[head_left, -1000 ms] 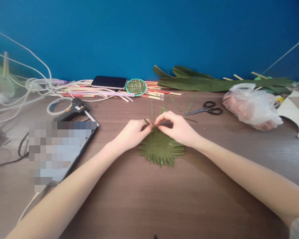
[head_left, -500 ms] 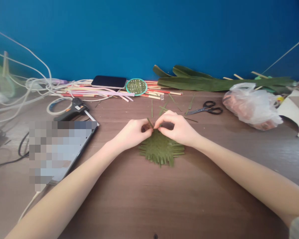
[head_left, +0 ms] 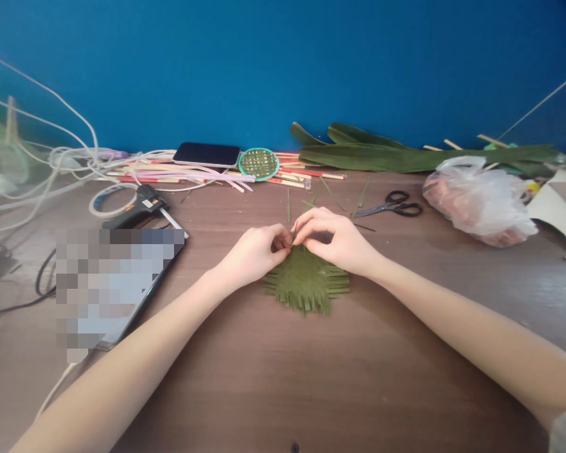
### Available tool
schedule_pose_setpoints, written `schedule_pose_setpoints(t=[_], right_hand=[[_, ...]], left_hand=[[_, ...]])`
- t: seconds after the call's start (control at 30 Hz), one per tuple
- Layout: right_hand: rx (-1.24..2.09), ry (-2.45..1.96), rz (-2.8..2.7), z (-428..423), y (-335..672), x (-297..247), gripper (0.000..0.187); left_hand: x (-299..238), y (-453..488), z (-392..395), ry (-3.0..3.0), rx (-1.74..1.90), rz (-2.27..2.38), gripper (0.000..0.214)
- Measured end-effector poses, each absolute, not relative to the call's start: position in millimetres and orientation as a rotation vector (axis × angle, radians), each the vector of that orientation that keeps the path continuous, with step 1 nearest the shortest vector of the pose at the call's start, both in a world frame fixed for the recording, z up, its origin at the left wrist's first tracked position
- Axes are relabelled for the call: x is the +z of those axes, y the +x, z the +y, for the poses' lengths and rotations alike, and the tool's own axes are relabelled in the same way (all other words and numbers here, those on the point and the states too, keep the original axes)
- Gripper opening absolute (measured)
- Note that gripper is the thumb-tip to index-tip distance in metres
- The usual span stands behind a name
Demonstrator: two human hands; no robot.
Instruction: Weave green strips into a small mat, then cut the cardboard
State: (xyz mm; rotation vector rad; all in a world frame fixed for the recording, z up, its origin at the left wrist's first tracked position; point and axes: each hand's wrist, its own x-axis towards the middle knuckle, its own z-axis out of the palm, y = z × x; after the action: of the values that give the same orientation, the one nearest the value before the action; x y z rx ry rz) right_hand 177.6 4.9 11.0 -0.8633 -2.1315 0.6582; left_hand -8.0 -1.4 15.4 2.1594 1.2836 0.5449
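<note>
A woven mat of green leaf strips (head_left: 306,280) lies flat on the brown table, its loose strip ends sticking out at the sides and near edge. At its far edge, my left hand (head_left: 259,251) pinches a thin leaf strip (head_left: 295,231) between thumb and fingers. My right hand (head_left: 332,238) meets it there, fingers closed on the same strip, which stands up between the two hands. The fingertips nearly touch and cover the mat's far edge.
Scissors (head_left: 391,206) and loose leaf scraps (head_left: 362,194) lie beyond my hands. Long leaves (head_left: 387,157) rest along the blue wall. At right sits a plastic bag (head_left: 478,201); at left are a tablet (head_left: 122,289), a glue gun (head_left: 144,204) and a tape roll (head_left: 110,200).
The strip between my fingertips has swung from leaning left to nearly upright, leaning slightly right. My right fingers have shifted a little onto it. The mat stays in place.
</note>
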Motion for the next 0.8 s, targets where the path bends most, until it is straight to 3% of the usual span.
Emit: schedule_pose_setpoints(t=[0.8], right_hand=[[0.834, -0.911, -2.068, 4.8, 176.4, 10.3, 0.022]], left_hand=[[10.9, -7.4, -1.3, 2.175, 0.566, 1.300, 0.006]])
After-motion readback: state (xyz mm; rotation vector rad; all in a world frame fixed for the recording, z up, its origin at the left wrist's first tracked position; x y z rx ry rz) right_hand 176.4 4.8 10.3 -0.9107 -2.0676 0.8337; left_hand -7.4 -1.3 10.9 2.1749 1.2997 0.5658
